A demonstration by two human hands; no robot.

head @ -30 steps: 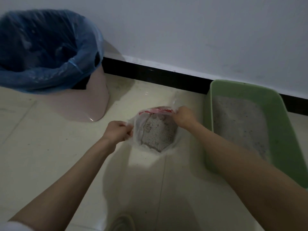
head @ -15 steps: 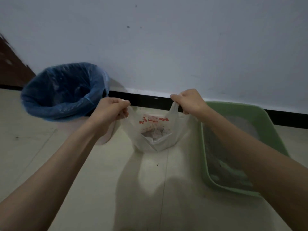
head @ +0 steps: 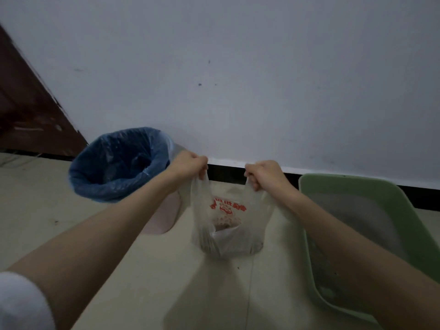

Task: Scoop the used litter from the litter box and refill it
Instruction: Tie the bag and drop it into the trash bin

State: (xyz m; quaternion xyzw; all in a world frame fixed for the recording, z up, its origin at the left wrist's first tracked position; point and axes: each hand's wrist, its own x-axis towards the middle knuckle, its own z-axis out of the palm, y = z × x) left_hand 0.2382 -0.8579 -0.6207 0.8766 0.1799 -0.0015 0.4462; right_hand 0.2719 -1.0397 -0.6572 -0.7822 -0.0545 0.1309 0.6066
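Observation:
A clear plastic bag with red print hangs between my hands, its bottom heavy with grey litter just above the floor. My left hand grips the bag's left handle, and my right hand grips the right handle, pulling the top apart. The green litter box lies on the floor to the right, with grey litter inside; my right forearm hides part of it.
A pink bin lined with a blue plastic bag stands to the left, against the white wall. A black skirting board runs along the wall's foot. A dark brown door is at the far left. Pale floor tiles lie below.
Both hands have lifted the bag by its handles from floor level, so it now hangs stretched. The view has tilted upward, showing more wall and the door.

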